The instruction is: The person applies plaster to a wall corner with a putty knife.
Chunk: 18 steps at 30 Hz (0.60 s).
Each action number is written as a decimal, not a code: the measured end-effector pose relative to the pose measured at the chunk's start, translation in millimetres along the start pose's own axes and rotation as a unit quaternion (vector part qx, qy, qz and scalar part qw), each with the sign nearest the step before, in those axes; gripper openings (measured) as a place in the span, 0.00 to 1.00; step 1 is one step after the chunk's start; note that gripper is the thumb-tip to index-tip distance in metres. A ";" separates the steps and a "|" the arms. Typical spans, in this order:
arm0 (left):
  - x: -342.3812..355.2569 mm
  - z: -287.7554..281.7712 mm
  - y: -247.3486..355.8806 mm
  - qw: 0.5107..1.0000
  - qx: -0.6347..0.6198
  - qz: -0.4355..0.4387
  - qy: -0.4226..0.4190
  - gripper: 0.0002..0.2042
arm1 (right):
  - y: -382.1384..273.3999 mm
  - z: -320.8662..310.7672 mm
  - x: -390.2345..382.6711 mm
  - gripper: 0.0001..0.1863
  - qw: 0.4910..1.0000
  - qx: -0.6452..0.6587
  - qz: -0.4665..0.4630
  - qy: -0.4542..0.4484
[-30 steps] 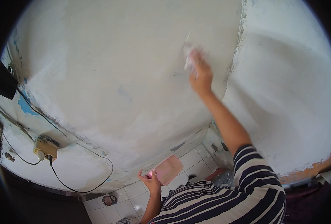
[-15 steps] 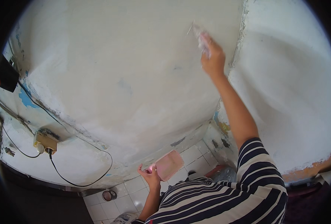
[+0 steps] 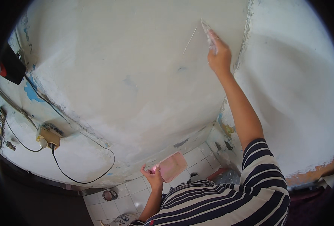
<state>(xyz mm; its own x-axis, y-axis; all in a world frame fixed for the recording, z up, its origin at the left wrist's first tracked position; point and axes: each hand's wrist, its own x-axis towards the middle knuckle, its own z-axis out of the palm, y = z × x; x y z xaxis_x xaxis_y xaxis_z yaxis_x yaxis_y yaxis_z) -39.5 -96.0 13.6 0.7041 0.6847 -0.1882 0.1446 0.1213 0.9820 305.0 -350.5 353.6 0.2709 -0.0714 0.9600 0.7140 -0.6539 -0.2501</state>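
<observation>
My right hand (image 3: 218, 52), raised high on the wall (image 3: 144, 49), is closed around a putty knife (image 3: 205, 27) smeared with white. Its blade lies against the plaster or just off it; I cannot tell which. A thin pale ridge of filler (image 3: 190, 40) runs slantwise on the wall to the left of the blade. Low in front of my body, my left hand (image 3: 154, 177) grips a pink plastic container (image 3: 171, 168) by its near left end, with the thumb over the rim. Pale residue coats the container's inside.
A beige socket box (image 3: 48, 136) with plugged-in black cables (image 3: 80, 182) is at the left. A black object (image 3: 13, 67) sits above it. The side wall (image 3: 295, 94) meets the main wall at right. On the tiled floor (image 3: 127, 196) stands a small round pot (image 3: 107, 195).
My right hand and the putty knife have shifted slightly right and turned. More of the pale ridge now shows on the wall. My left hand keeps the container nearly still.
</observation>
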 end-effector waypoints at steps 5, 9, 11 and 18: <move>9.7 -10.0 -18.5 0.999 -0.019 0.006 0.031 0.37 | -30.1 28.9 -132.2 0.33 0.989 -0.003 -0.093 -0.113; 12.4 -14.1 -9.1 0.999 -0.013 0.010 0.032 0.38 | -46.5 8.5 -151.9 0.31 0.982 0.069 -0.022 -0.174; 9.2 -11.7 -1.5 0.999 -0.019 -0.002 0.027 0.38 | -36.4 -2.8 -105.2 0.28 0.982 0.117 0.112 -0.093; 12.0 -17.3 -17.7 0.999 0.001 0.024 0.026 0.34 | 0.1 14.2 0.8 0.30 0.999 0.022 -0.035 0.012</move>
<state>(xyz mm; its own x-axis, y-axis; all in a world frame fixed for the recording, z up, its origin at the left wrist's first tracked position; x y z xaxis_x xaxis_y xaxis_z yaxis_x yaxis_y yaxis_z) -45.7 -77.5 -5.7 0.6730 0.7265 -0.1390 0.1130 0.0848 0.9900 314.4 -340.0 352.5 0.2051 -0.0452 0.9777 0.7586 -0.6238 -0.1880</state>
